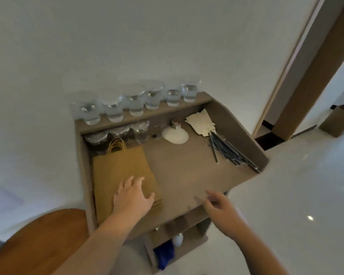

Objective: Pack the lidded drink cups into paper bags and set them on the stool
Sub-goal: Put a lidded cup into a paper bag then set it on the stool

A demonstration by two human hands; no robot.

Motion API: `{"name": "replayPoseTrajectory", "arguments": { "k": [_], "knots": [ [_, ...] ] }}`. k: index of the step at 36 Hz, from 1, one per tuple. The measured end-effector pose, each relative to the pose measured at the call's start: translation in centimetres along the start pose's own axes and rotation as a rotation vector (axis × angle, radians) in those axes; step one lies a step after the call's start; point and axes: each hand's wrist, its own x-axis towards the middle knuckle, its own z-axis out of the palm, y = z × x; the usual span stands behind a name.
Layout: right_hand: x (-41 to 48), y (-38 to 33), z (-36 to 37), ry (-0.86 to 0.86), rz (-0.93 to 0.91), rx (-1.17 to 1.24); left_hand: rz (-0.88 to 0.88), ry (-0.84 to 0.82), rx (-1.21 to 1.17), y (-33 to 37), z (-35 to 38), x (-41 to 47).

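Head view: six cups (135, 105) on far shelf (163, 108) hold water; left hand (132, 197) spread on bags (121, 167); right hand (220, 209) relaxed, holding nothing

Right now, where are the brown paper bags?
Head view: brown paper bags lie left on the grey-brown desk, under the left hand, lidded clear cups behind.

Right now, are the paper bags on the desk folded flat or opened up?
Folded flat: the paper bags lie in a thin stack on the desk, handles flat toward the back, no mouth open.
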Motion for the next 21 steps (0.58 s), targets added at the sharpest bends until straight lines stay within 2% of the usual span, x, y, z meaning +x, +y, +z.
{"name": "replayPoseTrajectory", "arguments": {
  "k": [6, 12, 18, 21],
  "knots": [
    [10.5, -4.2, 3.0, -0.296, -0.061, -0.022, -0.125, -0.021, 0.08, -0.3, 0.3, 1.0],
    [14.6, -9.3, 7.5, -0.502, -0.191, -0.138, -0.177, -0.032, 0.084, -0.1, 0.2, 0.4],
    [16.2, -13.3, 11.0, -0.557, -0.171, -0.156, -0.291, 0.085, 0.107, -2.0, -0.6, -0.6],
    [17.2, -14.4, 12.6, -0.567, -0.171, -0.205, -0.314, 0.083, 0.118, -3.2, -0.7, -1.1]
  ]
}}
